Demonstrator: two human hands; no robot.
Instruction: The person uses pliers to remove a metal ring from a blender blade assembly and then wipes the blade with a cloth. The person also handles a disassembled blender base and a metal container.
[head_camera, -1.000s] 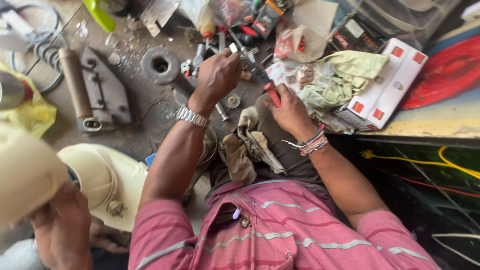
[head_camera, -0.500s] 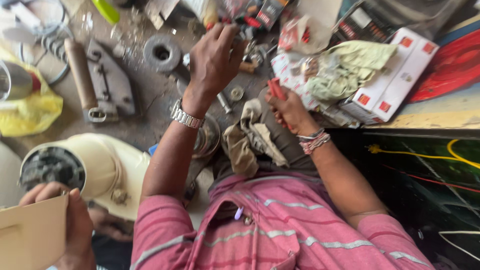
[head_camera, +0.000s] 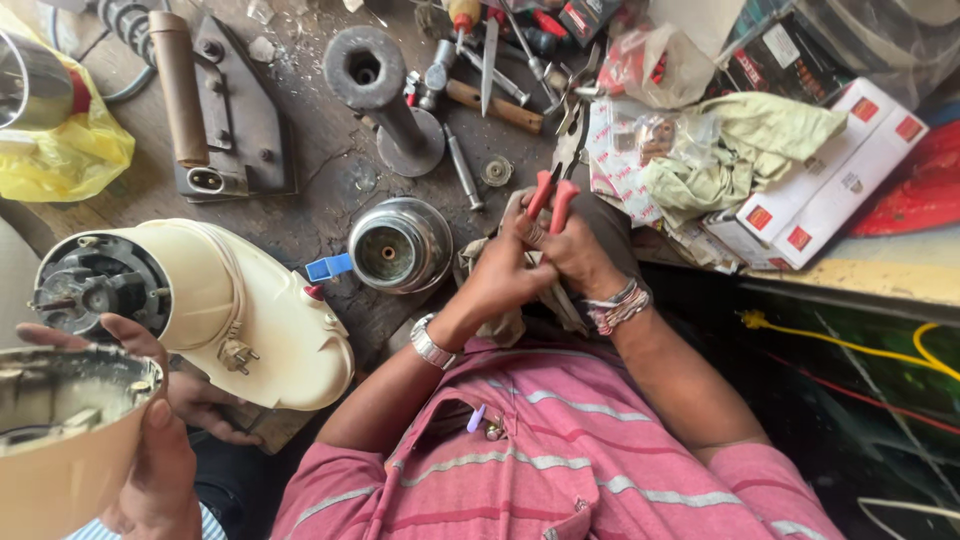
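Observation:
My left hand (head_camera: 497, 278), with a metal watch on its wrist, and my right hand (head_camera: 578, 257), with beaded bands on its wrist, meet in front of my chest. Both close around the red handles of a pair of pliers (head_camera: 551, 196), whose jaws point away from me toward the workbench (head_camera: 310, 205). A round steel jar base (head_camera: 400, 245) sits just left of my left hand. A dirty cloth (head_camera: 478, 262) lies under my hands.
A cream mixer body (head_camera: 215, 305) lies on its side at the left. Another person's hand (head_camera: 155, 440) holds a cream container (head_camera: 55, 450) at bottom left. The bench holds an old iron (head_camera: 225, 110), a metal spindle (head_camera: 378, 85), loose tools (head_camera: 495, 75), white boxes (head_camera: 835, 170), a green rag (head_camera: 745, 150) and a yellow bag (head_camera: 70, 155).
My left hand has drawn back from the tools on the bench and joined my right hand on the pliers. The other person has brought the cream container lower left.

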